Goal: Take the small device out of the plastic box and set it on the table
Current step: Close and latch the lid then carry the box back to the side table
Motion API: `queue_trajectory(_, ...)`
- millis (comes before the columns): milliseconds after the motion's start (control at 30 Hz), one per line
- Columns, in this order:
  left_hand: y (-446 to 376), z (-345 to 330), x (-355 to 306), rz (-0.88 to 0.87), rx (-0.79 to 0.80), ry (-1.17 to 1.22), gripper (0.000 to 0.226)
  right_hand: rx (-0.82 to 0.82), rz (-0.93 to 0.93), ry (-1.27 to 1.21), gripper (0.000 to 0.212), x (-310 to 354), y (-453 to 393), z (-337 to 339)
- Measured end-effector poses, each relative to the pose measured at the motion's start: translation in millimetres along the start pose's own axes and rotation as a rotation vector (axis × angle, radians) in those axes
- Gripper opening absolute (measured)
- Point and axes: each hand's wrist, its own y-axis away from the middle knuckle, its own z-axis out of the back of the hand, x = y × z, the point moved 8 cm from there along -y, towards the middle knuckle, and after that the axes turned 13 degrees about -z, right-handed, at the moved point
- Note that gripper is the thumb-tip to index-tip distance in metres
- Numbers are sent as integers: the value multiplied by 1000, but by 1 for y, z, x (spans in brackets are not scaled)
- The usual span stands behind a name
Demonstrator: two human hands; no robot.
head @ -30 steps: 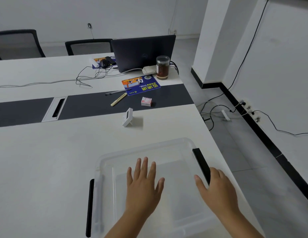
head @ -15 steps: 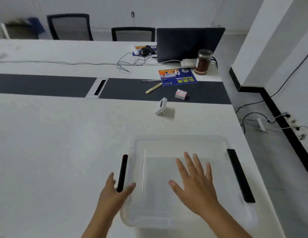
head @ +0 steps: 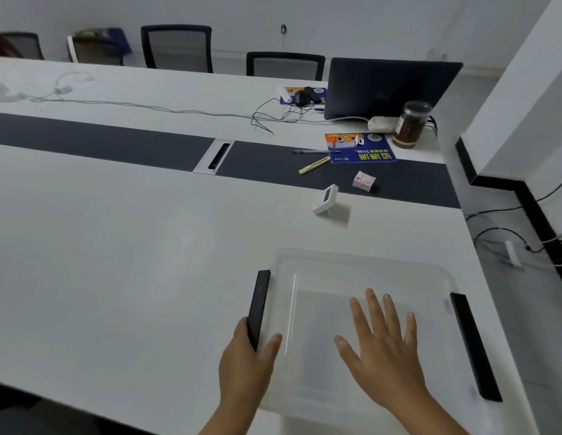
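Device sits on the desk, propped upright on its little stand, well beyond the plastic box and near the dark strip; so the placing looks done. Left hand curls around the box's black left latch, thumb on the lid side, fingers outside. Right hand lies open and flat on the clear lid, fingers spread, gripping nothing. Device reads as light, rigid white plastic with a small screen, probably slick-faced and tippy on that stand. If it needs moving, pinch it by the side edges, low down, keeping off the screen and the stand. Box is stiff, light, apparently empty.
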Motion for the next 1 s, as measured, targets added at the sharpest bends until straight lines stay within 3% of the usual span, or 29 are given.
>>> queue_trajectory(167, -1, 3, -6, -75, -16, -107, 21, -17, -15, 23, 63, 1, -1, -2)
queue_trajectory(433, -8, 0, -11, -115, 37, -111, 46, -4, -41, 6, 62, 4, -4, 1)
queue_trajectory(567, -12, -3, -6, -85, 56, 6, 50, -85, -38, -146, 82, -12, -3, 16)
queue_trajectory(600, -12, -4, -4, -78, 62, 32, 50, -100, -89, -214, 83, -26, -2, 21)
queue_trajectory(700, -14, -5, -3, -76, 68, 73, 51, -181, -378, -391, 58, -88, 10, 38)
queue_trajectory(800, -13, -6, -3, -62, 69, 74, 50, 18, -613, -470, 65, -135, 24, 27)
queue_trajectory(867, -11, -6, -4, -48, 64, 68, 48, 170, -646, -643, 63, -141, 29, 14)
queue_trajectory(1000, -1, 0, -5, -34, -26, 76, 45, 134, -543, -785, 50, -138, 27, 17)
